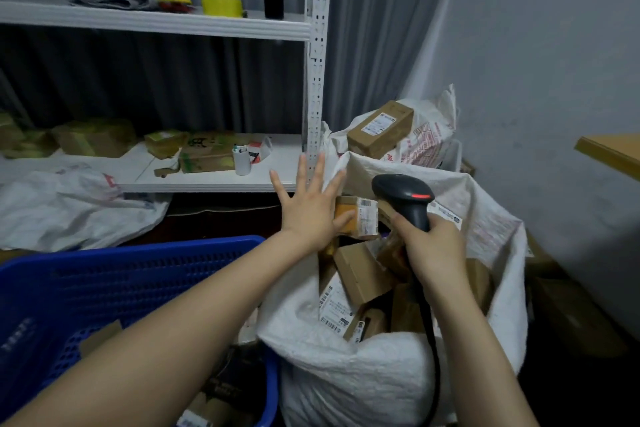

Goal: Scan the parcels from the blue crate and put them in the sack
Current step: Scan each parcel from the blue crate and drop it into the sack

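The left hand [308, 208] is spread wide over the sack [346, 374] mouth, a small parcel [363, 217] just beside its thumb — the right hand [433, 250] grips the scanner [405, 199]. The blue crate [104, 288] stands beside the sack.

The left hand [308, 211] spreads straight fingers over the mouth of the white sack [346, 374], with a small labelled parcel [360, 218] by its thumb. The right hand [433, 250] grips a black scanner [403, 198] above the sack. The blue crate [104, 281] stands beside it.
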